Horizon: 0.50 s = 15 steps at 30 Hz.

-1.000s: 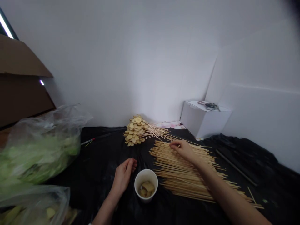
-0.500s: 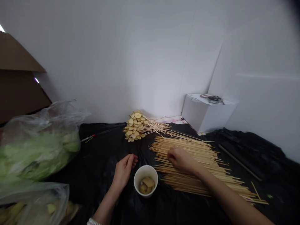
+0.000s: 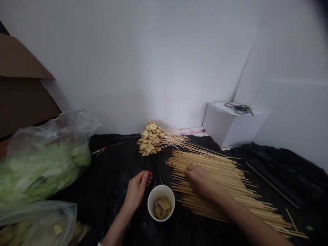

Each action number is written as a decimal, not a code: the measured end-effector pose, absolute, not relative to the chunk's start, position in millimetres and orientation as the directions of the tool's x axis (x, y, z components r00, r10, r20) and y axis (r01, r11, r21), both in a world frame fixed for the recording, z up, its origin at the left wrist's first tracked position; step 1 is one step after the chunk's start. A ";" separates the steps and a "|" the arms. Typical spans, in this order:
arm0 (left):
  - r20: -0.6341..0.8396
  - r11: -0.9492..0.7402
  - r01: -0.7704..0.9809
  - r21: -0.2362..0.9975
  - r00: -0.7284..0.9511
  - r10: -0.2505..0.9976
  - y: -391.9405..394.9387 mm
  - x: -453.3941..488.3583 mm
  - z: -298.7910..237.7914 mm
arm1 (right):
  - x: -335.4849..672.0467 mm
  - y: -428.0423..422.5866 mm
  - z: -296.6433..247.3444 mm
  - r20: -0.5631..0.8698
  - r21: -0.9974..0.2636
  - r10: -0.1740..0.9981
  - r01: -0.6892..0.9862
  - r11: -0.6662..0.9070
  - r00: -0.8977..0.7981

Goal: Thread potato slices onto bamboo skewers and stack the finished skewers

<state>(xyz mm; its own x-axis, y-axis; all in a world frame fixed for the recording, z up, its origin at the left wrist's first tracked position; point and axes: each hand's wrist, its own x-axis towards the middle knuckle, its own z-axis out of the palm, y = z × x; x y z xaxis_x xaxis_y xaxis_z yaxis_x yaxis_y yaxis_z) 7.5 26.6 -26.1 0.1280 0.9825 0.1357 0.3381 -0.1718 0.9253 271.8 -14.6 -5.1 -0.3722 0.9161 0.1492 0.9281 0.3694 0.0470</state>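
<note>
Surface: black plastic sheet (image 3: 115, 184). On it:
- bare bamboo skewers (image 3: 230, 181), heaped under the right hand (image 3: 198, 179)
- white cup (image 3: 161, 202), between that and the left hand (image 3: 137, 189)
- loaded skewers (image 3: 150, 138), beyond both hands
- white box (image 3: 230, 124), far right
- bagged greens (image 3: 43, 164), far left

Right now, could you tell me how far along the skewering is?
Done: a heap of loaded skewers at the back. In hand: the right hand lies on the bare sticks, the left hand beside the cup. Left: many sticks, plus the cup's slices.
</note>
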 end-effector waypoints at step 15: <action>0.118 -0.154 0.330 0.931 0.127 0.985 25.0 8.3 -25.1 | 268.4 -18.0 -4.5 0.200 -0.010 0.927 0.945 0.326 -0.318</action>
<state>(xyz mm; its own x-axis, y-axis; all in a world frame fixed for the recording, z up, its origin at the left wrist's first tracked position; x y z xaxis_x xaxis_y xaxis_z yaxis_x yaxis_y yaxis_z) 8.3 25.0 -25.1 0.1269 0.9848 0.1183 0.3296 -0.1543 0.9314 268.4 -18.0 -4.5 -0.3177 0.9268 0.2001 0.9452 0.3263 -0.0105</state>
